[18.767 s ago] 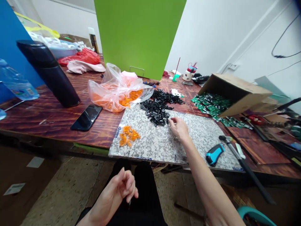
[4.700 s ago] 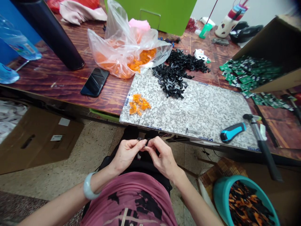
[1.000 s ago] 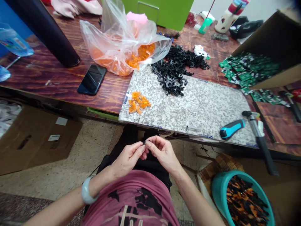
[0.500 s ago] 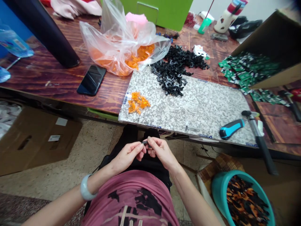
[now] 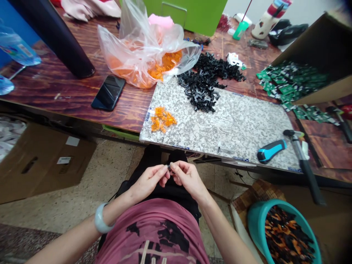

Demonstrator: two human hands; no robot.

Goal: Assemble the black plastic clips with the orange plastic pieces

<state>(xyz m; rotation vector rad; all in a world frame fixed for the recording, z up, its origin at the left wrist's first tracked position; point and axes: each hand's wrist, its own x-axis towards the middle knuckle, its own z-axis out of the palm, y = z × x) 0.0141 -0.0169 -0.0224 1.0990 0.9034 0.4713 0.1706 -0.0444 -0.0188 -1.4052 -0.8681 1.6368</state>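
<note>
My left hand [image 5: 152, 178] and my right hand [image 5: 183, 173] meet above my lap, just off the front edge of the stone slab [image 5: 247, 121]. Between their fingertips is a small black plastic part [image 5: 168, 167], pinched from both sides and mostly covered by the fingers. On the slab's left end lies a small group of orange plastic parts [image 5: 162, 119]. Farther back is a heap of black plastic parts [image 5: 202, 90], partly on the slab and partly on the wooden table. Thin clear strips [image 5: 222, 124] lie mid-slab.
A plastic bag of orange parts [image 5: 137, 69] and a phone [image 5: 108, 92] are at left. At right are a blue-black handle [image 5: 271, 150], a hammer [image 5: 305, 168] overhanging the edge, and a carton with green circuit boards [image 5: 288, 80]. A teal bucket [image 5: 255, 220] of orange-black pieces stands below right.
The black part has turned slightly between my fingers, and less of it shows now. My right fingertips have shifted a little to the left. The things on the table look the same.
</note>
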